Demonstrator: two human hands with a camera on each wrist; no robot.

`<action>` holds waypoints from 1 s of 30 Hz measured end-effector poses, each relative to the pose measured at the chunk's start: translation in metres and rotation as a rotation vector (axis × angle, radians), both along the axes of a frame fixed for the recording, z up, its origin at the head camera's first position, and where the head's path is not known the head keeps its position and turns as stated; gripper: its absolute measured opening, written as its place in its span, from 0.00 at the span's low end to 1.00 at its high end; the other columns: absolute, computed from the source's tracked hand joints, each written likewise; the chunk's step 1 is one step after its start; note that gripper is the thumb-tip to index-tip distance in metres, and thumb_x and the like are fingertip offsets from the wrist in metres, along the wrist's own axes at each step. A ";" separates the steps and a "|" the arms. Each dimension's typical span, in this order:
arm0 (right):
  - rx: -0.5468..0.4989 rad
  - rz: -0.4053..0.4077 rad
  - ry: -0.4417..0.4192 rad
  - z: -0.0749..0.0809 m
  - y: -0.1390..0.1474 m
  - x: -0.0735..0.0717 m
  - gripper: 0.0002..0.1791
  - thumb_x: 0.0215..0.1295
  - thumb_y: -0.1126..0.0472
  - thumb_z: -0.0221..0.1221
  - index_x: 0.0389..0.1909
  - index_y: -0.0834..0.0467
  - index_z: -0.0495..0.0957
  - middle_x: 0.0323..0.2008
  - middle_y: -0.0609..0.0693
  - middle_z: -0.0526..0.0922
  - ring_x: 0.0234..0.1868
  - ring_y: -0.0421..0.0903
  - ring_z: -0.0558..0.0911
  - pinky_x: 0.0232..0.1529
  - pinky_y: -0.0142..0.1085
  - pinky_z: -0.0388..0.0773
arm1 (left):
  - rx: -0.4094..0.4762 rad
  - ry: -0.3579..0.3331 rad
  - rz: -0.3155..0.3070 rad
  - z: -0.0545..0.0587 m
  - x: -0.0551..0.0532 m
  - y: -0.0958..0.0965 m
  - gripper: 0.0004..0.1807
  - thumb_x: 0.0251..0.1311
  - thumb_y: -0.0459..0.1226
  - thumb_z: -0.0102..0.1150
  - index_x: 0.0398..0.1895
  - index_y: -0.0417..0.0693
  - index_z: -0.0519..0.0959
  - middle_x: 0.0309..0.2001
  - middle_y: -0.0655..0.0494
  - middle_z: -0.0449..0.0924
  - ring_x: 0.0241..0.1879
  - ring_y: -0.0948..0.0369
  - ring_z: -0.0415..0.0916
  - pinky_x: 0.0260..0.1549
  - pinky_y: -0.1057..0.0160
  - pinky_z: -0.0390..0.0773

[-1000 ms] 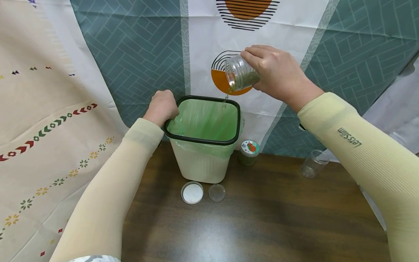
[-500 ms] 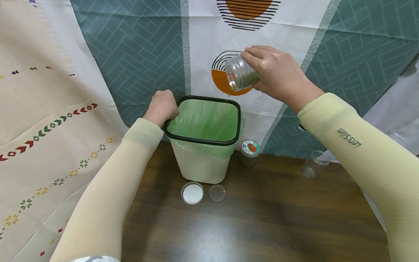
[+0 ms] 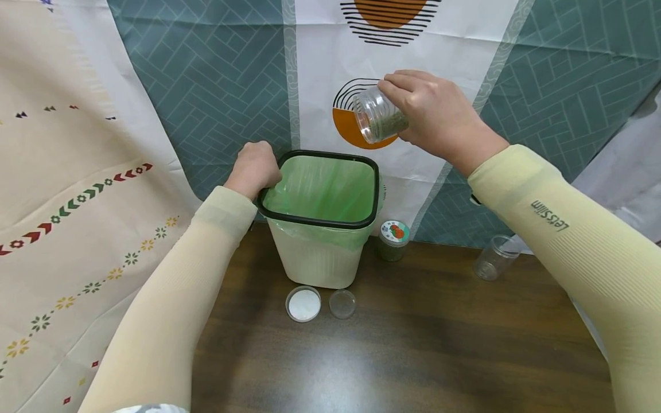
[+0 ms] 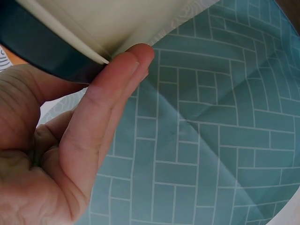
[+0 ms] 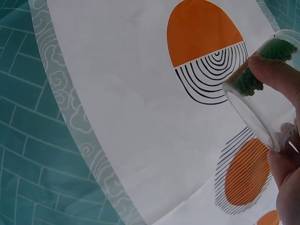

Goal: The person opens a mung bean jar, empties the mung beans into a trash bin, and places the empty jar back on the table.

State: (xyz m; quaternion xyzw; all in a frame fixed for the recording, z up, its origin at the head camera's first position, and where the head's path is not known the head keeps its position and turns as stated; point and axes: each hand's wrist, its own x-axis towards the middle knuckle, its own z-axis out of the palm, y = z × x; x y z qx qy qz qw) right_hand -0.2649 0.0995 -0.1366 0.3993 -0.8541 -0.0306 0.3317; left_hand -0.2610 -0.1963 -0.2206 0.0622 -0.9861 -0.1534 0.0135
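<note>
At the left side of a cream trash bin (image 3: 317, 258), my left hand (image 3: 255, 169) grips the black rim (image 3: 320, 222), thumb inside and fingers along the outer wall (image 4: 122, 23). A green plastic liner (image 3: 330, 186) covers the bin's inside. Above the bin and to its right, my right hand (image 3: 436, 112) holds a clear jar (image 3: 370, 106) by its base end. The jar is tilted with its uncovered mouth facing left and down. Small green beans (image 5: 276, 49) lie along its lower side, seen past my thumb (image 5: 276, 75) in the right wrist view.
A lidded jar (image 3: 393, 241) stands right of the bin. Farther right is another clear jar (image 3: 496, 258). A white-lined lid (image 3: 304, 304) and a clear lid (image 3: 342, 304) lie before the bin on the brown table (image 3: 413, 344). Patterned cloth (image 3: 217, 74) hangs behind.
A second ago several beans were dropping from the jar's mouth towards the bin; now none are seen falling. Both hands have kept their places and their hold.
</note>
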 end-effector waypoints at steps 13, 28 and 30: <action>0.003 0.005 0.007 -0.001 0.000 0.001 0.39 0.42 0.71 0.70 0.61 0.59 0.69 0.59 0.57 0.74 0.62 0.56 0.71 0.60 0.51 0.69 | -0.012 -0.005 0.005 0.000 0.000 0.000 0.02 0.48 0.30 0.50 0.21 0.43 0.71 0.32 0.44 0.67 0.26 0.52 0.65 0.13 0.63 0.66; 0.014 0.010 0.020 -0.003 -0.003 0.000 0.38 0.43 0.72 0.69 0.61 0.60 0.69 0.59 0.58 0.75 0.61 0.57 0.72 0.59 0.51 0.70 | -0.020 0.007 0.001 0.000 0.000 0.000 0.04 0.48 0.30 0.50 0.19 0.44 0.69 0.30 0.45 0.66 0.24 0.53 0.63 0.13 0.63 0.65; 0.012 0.015 0.025 -0.003 -0.002 -0.001 0.38 0.43 0.72 0.69 0.60 0.60 0.70 0.58 0.58 0.75 0.61 0.57 0.72 0.58 0.51 0.71 | -0.024 0.007 0.000 0.000 0.000 0.000 0.03 0.48 0.30 0.50 0.20 0.44 0.70 0.30 0.45 0.66 0.25 0.53 0.64 0.13 0.63 0.66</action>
